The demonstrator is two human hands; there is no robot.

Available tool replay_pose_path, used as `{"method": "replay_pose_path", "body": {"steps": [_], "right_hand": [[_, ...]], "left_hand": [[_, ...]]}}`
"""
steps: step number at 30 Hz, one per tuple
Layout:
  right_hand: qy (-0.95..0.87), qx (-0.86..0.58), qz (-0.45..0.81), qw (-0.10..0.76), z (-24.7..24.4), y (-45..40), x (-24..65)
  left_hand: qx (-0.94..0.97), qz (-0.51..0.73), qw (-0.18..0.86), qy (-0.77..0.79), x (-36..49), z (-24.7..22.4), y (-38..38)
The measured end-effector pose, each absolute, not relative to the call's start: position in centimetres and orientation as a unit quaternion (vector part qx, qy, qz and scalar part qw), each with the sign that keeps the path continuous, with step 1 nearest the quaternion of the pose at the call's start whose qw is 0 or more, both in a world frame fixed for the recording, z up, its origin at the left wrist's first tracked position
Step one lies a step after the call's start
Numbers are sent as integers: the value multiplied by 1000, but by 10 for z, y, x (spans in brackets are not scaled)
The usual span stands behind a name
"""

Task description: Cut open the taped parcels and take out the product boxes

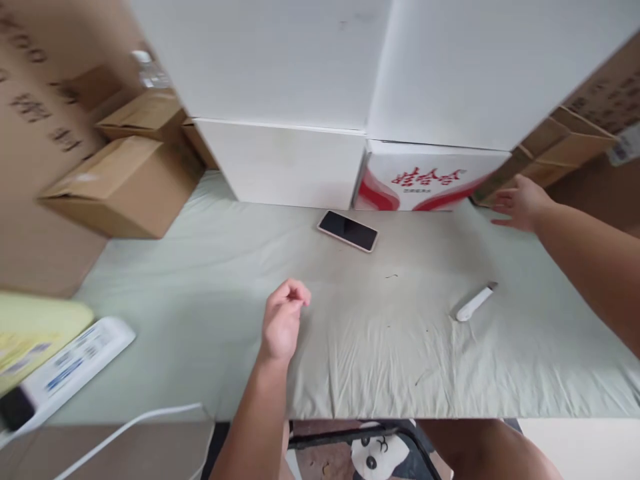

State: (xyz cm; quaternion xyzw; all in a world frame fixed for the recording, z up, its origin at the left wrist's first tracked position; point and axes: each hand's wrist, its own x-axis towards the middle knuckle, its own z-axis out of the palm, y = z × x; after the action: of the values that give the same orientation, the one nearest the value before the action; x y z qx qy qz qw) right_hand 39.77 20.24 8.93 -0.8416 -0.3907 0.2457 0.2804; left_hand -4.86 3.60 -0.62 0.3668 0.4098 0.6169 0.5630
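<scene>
My left hand [285, 317] is just above the middle of the cloth-covered table, its fingers curled in loosely with nothing showing in them. At the right, my right hand [523, 203] stretches out with fingers spread, close to the cardboard boxes [545, 163]; whether it touches them I cannot tell. It holds nothing. A white utility knife [474, 305] lies on the cloth below and left of that hand. Between the hands and farther back, a phone [348, 231] with a dark screen rests face up near the white boxes.
White boxes [295, 163] are stacked along the back, one with a red-printed side [430, 179]. Brown cartons [130, 190] and a bottle [150, 70] stand at left. A white power strip [75, 373] lies beside a yellow-green item [37, 333]; a white cable [135, 423] runs below.
</scene>
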Motion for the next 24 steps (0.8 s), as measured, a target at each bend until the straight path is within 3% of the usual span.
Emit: {"method": "replay_pose_path", "body": {"steps": [6, 14, 19, 24], "right_hand": [[-496, -790, 290, 215, 92, 173, 276], [-806, -536, 238, 85, 76, 148, -7], [-900, -396, 151, 101, 72, 168, -179], [-920, -371, 57, 109, 55, 215, -271]], "left_hand": [[334, 651, 568, 377, -72, 1, 10], [263, 708, 562, 336, -125, 9, -17], [221, 728, 563, 324, -151, 10, -20], [198, 730, 576, 311, -164, 5, -22]]}}
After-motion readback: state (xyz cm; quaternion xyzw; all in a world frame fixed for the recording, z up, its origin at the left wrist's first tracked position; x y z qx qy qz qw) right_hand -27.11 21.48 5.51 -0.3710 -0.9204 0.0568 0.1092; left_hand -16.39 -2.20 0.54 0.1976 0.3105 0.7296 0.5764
